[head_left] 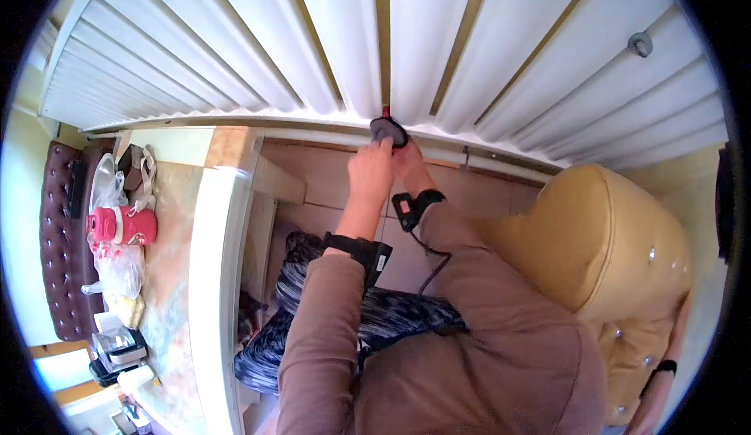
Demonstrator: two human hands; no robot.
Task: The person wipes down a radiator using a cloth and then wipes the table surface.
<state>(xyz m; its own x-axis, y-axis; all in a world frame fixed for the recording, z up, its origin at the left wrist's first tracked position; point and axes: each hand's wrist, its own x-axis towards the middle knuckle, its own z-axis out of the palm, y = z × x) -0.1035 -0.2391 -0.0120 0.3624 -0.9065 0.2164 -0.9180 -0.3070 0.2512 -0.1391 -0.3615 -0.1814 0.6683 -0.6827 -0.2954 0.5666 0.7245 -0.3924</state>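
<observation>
A dark, oval object with a grey face and a red tip (387, 131) is at the bottom edge of the white radiator (426, 40), its tip against a gap between two panels. My left hand (371, 170) has its fingers closed at the near edge of this object. Close beside it, my right hand (413, 167) grips the object's right side, and its fingers are partly hidden. What kind of thing it is, I cannot make out. Both wrists wear black straps with small devices, and a cable hangs from the right one.
To the left stands a marble-patterned table (176, 239) with a pink bottle (125, 225), plastic bags and several other items. A mustard padded seat (606, 239) is on my right. Another person's arm (655, 396) shows at lower right. A white pipe (313, 135) runs below the radiator.
</observation>
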